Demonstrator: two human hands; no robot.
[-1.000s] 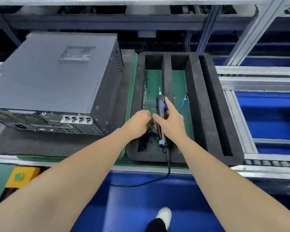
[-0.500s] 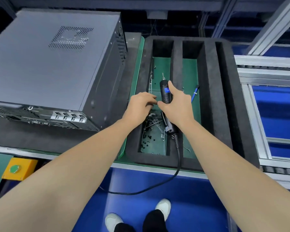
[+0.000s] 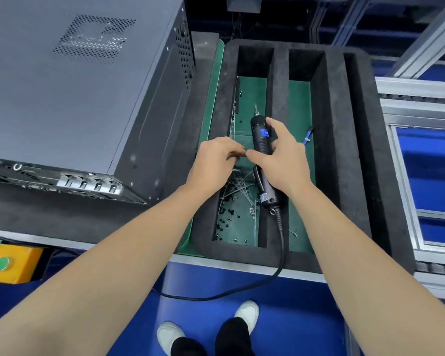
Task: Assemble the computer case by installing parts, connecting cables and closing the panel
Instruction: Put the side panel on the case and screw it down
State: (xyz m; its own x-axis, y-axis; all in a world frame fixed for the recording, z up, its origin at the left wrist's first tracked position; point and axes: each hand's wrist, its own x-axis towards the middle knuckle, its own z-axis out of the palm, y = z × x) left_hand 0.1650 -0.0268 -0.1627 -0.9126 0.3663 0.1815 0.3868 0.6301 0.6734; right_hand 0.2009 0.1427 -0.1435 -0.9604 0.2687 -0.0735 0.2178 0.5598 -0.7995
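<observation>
Mid-frame over the foam tray [image 3: 344, 150], the right hand [image 3: 285, 160] grips the screwdriver [image 3: 260, 140]; the left hand [image 3: 213, 160] is curled, its hold unclear.

Computer case [image 3: 82, 80]: dark grey, dotted vent patch on top. Foam tray [image 3: 344, 150]: black. Mat [image 3: 299, 104] beneath: green. Screwdriver [image 3: 261, 142]: black, blue label. Cable [image 3: 281, 253]: black. Screws [image 3: 225, 222]: black, some silvery. Small tool [image 3: 308, 134]: blue. Button box [image 3: 23, 263]: yellow, button [image 3: 2, 263] green. Frame [image 3: 416, 109]: silver. Floor [image 3: 306, 304]: blue. Shoes [image 3: 247, 313]: white.

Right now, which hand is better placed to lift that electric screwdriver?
Right. The right hand has its fingers round the screwdriver; the left hand is down among the loose screws.
</observation>
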